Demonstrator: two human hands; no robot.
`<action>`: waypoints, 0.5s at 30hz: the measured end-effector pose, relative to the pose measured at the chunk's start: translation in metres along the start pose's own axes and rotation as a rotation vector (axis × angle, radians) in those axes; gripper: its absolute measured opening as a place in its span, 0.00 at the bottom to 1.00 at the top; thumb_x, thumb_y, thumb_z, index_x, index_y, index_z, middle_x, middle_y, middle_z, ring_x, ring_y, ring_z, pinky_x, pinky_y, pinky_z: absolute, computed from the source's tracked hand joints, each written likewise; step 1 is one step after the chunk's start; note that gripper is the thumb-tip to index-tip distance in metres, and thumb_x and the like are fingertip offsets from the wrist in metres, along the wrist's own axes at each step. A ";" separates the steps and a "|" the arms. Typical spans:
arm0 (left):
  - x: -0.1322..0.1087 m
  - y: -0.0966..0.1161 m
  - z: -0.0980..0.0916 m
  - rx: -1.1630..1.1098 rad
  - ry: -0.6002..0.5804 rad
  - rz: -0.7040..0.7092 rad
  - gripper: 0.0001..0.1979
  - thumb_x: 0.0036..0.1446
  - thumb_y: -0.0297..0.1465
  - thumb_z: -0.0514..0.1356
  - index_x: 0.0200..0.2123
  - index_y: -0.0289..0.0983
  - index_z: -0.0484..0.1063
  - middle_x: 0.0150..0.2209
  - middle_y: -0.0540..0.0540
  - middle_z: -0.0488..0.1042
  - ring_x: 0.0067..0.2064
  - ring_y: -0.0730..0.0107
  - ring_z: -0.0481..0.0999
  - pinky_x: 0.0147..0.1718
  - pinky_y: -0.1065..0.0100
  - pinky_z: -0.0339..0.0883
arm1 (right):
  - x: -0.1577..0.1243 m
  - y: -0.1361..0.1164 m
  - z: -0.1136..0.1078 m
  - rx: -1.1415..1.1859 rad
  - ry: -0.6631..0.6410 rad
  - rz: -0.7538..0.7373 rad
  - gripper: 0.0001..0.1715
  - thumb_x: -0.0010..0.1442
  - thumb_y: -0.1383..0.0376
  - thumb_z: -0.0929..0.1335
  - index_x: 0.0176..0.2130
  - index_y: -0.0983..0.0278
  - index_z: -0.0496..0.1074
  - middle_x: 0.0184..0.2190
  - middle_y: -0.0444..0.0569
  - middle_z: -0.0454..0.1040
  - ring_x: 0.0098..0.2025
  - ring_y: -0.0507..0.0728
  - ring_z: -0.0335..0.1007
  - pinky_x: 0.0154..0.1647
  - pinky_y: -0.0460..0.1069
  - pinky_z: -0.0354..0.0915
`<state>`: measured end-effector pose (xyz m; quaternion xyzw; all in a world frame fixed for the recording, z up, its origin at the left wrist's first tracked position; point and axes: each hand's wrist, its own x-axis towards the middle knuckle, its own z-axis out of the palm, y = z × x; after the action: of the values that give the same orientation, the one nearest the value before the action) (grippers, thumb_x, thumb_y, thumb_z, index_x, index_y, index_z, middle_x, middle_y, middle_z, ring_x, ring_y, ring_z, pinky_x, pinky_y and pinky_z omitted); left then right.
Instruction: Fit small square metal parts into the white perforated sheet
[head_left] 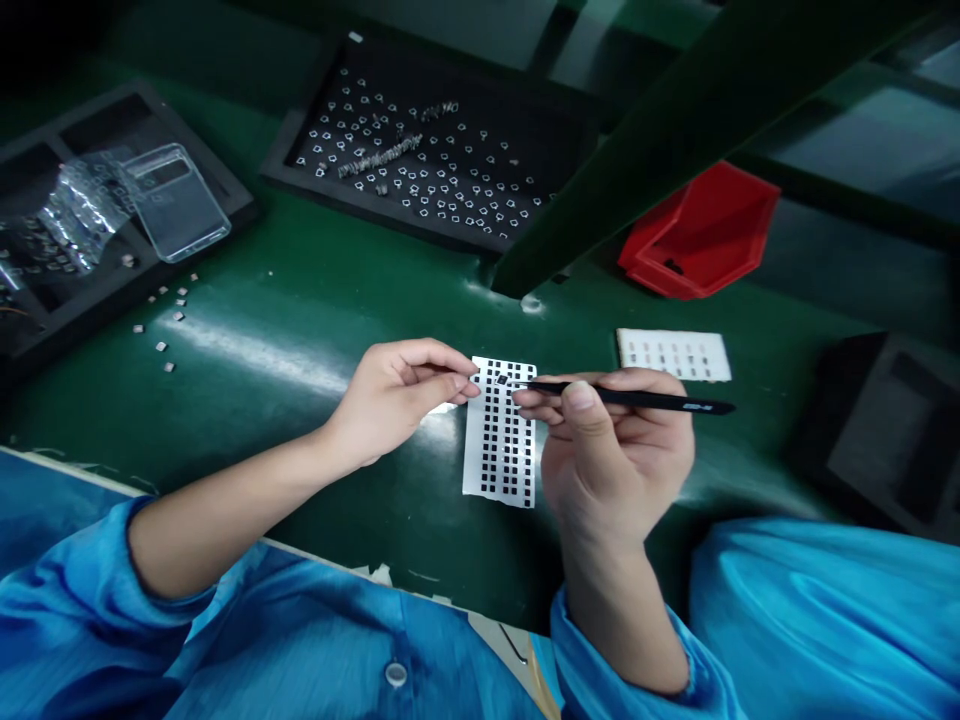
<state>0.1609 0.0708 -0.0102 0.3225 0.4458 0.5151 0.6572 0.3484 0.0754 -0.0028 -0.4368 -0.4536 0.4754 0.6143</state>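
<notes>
One white sheet (474, 450) of black squares (506, 443), left hand (401, 395) pinching its edge. Right hand (619, 450) pinches black tweezers (660, 400), tips at tilted square (502, 380).

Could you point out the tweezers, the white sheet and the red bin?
Tweezers (637, 399), head view: on the black handle.
White sheet (473, 450), head view: on its bare left margin.
Red bin (724, 235), head view: on its wall.

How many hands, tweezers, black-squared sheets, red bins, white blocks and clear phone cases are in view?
Hands: 2 (left hand, right hand)
Tweezers: 1
Black-squared sheet: 1
Red bin: 1
White block: 1
Clear phone case: 1
Total: 7
</notes>
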 end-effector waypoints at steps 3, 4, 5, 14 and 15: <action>0.001 -0.002 0.000 0.000 0.035 -0.003 0.07 0.57 0.31 0.76 0.36 0.35 0.85 0.42 0.46 0.83 0.42 0.66 0.88 0.46 0.64 0.84 | -0.001 0.002 0.000 -0.001 -0.014 0.017 0.17 0.65 0.61 0.82 0.43 0.58 0.73 0.35 0.43 0.89 0.32 0.56 0.89 0.34 0.47 0.83; 0.002 -0.003 -0.001 -0.001 0.047 -0.015 0.07 0.58 0.32 0.76 0.36 0.35 0.86 0.43 0.45 0.83 0.43 0.66 0.88 0.47 0.64 0.84 | -0.001 0.003 -0.001 0.000 -0.018 0.022 0.17 0.65 0.61 0.82 0.43 0.58 0.73 0.35 0.43 0.89 0.33 0.56 0.89 0.35 0.47 0.83; 0.003 -0.005 -0.002 -0.003 0.058 -0.030 0.07 0.59 0.32 0.75 0.37 0.34 0.86 0.43 0.45 0.82 0.43 0.66 0.88 0.47 0.64 0.84 | -0.001 0.004 -0.001 0.002 -0.020 0.025 0.17 0.65 0.61 0.82 0.43 0.58 0.73 0.35 0.43 0.89 0.33 0.56 0.90 0.35 0.47 0.83; 0.000 -0.006 -0.007 0.157 0.131 -0.095 0.10 0.64 0.39 0.74 0.44 0.40 0.88 0.43 0.49 0.85 0.44 0.68 0.86 0.51 0.69 0.81 | -0.002 0.003 0.012 0.068 -0.031 0.179 0.23 0.63 0.53 0.81 0.42 0.56 0.68 0.31 0.39 0.85 0.30 0.55 0.88 0.32 0.47 0.80; 0.001 -0.008 -0.011 0.168 0.170 -0.148 0.11 0.63 0.41 0.75 0.45 0.42 0.87 0.43 0.50 0.87 0.44 0.66 0.86 0.51 0.70 0.82 | -0.001 0.004 0.014 0.071 -0.023 0.219 0.25 0.62 0.50 0.81 0.41 0.55 0.67 0.31 0.39 0.85 0.31 0.56 0.88 0.32 0.48 0.81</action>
<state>0.1544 0.0694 -0.0222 0.2976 0.5641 0.4515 0.6240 0.3342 0.0767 -0.0039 -0.4561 -0.3933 0.5604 0.5685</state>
